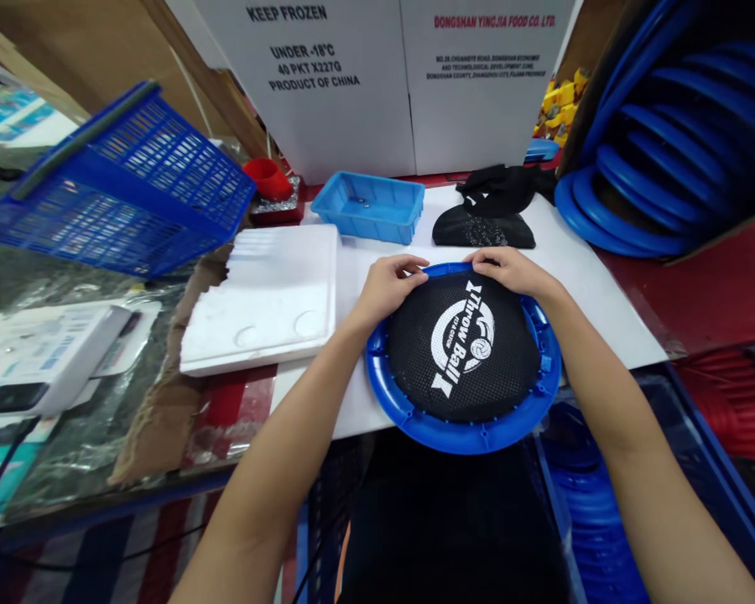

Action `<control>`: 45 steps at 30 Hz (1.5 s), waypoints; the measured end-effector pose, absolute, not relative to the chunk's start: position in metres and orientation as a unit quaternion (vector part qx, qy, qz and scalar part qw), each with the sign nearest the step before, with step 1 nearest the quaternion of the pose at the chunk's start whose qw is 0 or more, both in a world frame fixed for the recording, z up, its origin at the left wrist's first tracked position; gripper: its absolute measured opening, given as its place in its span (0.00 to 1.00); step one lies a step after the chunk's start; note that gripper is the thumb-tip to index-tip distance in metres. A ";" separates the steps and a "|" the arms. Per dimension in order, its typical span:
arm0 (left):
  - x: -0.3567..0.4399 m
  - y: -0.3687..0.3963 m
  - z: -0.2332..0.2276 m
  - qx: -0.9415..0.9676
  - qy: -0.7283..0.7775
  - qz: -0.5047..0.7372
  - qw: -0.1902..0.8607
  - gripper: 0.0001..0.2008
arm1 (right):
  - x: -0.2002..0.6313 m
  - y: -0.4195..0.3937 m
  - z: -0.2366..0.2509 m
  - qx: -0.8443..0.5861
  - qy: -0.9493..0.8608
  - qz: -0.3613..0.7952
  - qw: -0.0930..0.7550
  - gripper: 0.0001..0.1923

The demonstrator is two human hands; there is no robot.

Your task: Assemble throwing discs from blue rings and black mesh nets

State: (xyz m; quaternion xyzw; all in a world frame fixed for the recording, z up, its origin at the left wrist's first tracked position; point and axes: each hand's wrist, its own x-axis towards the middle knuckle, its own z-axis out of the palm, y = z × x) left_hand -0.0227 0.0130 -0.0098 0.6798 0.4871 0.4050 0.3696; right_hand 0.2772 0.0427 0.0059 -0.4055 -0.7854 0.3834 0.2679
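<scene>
A round blue plastic ring (453, 432) lies on a white sheet at the table's front edge, partly overhanging it. A black mesh disc (462, 348) with white "Throw Ball" print is stretched over it. My left hand (387, 285) pinches the mesh at the ring's far left rim. My right hand (509, 268) grips the mesh at the far rim, right beside the left. Both thumbs press down on the fabric edge.
A pile of black mesh pieces (487, 214) lies just behind the ring. A small blue tray (374, 205), a white foam slab (268, 294) and a tilted blue basket (126, 180) stand to the left. Stacked blue rings (660, 151) fill a box at right.
</scene>
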 end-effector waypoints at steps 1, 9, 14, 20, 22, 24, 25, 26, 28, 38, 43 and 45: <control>-0.023 0.014 -0.010 0.679 0.487 0.406 0.371 0.17 | 0.277 0.044 0.006 -0.404 -0.788 0.381 0.265 0.12; -0.021 0.017 -0.012 0.686 0.501 0.399 0.345 0.13 | 0.278 0.051 0.008 -0.400 -0.798 0.384 0.236 0.13; -0.019 0.017 -0.012 0.694 0.507 0.395 0.323 0.13 | 0.282 0.055 0.007 -0.392 -0.794 0.409 0.223 0.16; -0.021 0.020 -0.014 0.716 0.528 0.368 0.272 0.12 | 0.277 0.051 0.008 -0.416 -0.794 0.381 0.227 0.12; -0.022 0.021 -0.013 0.730 0.527 0.349 0.259 0.12 | 0.275 0.049 0.007 -0.419 -0.798 0.366 0.232 0.11; -0.023 0.020 -0.011 0.732 0.521 0.346 0.269 0.13 | 0.275 0.049 0.006 -0.415 -0.799 0.366 0.234 0.11; -0.023 0.019 -0.010 0.730 0.518 0.349 0.279 0.14 | 0.275 0.049 0.005 -0.413 -0.799 0.370 0.235 0.12; -0.023 0.018 -0.009 0.727 0.514 0.353 0.288 0.14 | 0.276 0.050 0.005 -0.410 -0.797 0.376 0.234 0.12; -0.023 0.016 -0.007 0.727 0.500 0.357 0.306 0.14 | 0.278 0.052 0.004 -0.408 -0.795 0.385 0.231 0.13; -0.019 0.012 -0.006 0.730 0.481 0.374 0.311 0.09 | 0.276 0.043 0.005 -0.411 -0.807 0.342 0.249 0.10; -0.017 0.002 -0.003 0.783 0.453 0.353 0.238 0.08 | 0.276 0.045 0.004 -0.408 -0.801 0.358 0.252 0.09; -0.018 0.000 -0.001 0.801 0.442 0.334 0.225 0.08 | 0.276 0.046 0.006 -0.404 -0.795 0.379 0.248 0.09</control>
